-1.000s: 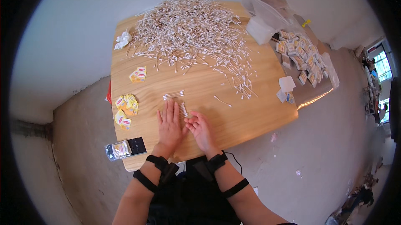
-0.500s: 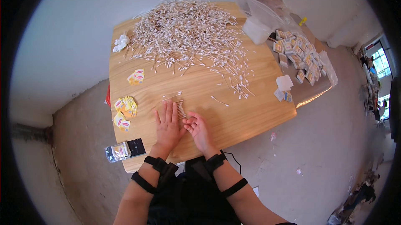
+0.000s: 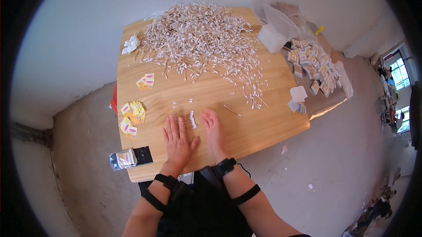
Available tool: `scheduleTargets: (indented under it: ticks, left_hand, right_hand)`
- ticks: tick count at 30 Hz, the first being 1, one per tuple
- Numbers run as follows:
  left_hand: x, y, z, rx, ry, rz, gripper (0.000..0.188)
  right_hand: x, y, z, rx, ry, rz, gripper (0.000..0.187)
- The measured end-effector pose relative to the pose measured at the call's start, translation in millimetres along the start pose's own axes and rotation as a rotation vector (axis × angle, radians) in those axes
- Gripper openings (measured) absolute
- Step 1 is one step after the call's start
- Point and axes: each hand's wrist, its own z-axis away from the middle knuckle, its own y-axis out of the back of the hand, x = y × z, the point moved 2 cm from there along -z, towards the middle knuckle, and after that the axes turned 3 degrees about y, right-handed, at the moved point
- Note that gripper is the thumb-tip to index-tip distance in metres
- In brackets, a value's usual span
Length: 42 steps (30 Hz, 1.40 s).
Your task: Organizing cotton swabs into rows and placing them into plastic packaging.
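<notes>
A neat row of cotton swabs (image 3: 188,120) lies side by side on the wooden table in front of me. My left hand (image 3: 178,145) rests flat on the left end of the row, fingers stretched, hiding those tips. Just right of the row stands my right hand (image 3: 214,135) on its edge, fingers extended and slightly curved, holding nothing. A stray swab (image 3: 232,110) lies beyond the right hand, and another pair of white tips (image 3: 190,100) shows above the row. Farther back spreads a big heap of loose cotton swabs (image 3: 198,37).
Yellow-and-white cards (image 3: 134,111) lie in piles along the left side. A clear bag of swabs (image 3: 125,160) sits on a black object at the near left corner. Several small boxes (image 3: 314,63) fill a surface at right, by a plastic bag (image 3: 281,15). White crumpled tissue (image 3: 130,44) lies at far left.
My right hand has straightened from curled fingers and moved slightly right, away from the row. My left hand has shifted a little nearer, exposing more of the row.
</notes>
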Motion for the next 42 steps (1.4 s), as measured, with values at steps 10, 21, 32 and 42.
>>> scheduleTargets:
  ticks: [10, 21, 32, 42]
  left_hand:
    - [-9, -6, -2, -0.069, 0.034, -0.125, 0.113]
    - [-42, 27, 60, -0.031, 0.023, -0.149, 0.104]
    - [-43, 31, 67, -0.034, 0.055, -0.133, 0.104]
    - [-40, 38, 65, -0.077, 0.073, -0.059, 0.109]
  right_hand:
    - [21, -39, -2, -0.351, 0.308, 0.635, 0.046]
    - [57, -44, 57, -0.4, 0.235, 0.703, 0.046]
    - [49, -57, 60, -0.332, 0.411, 0.925, 0.03]
    - [4, -26, 11, 0.108, 0.531, 1.178, 0.03]
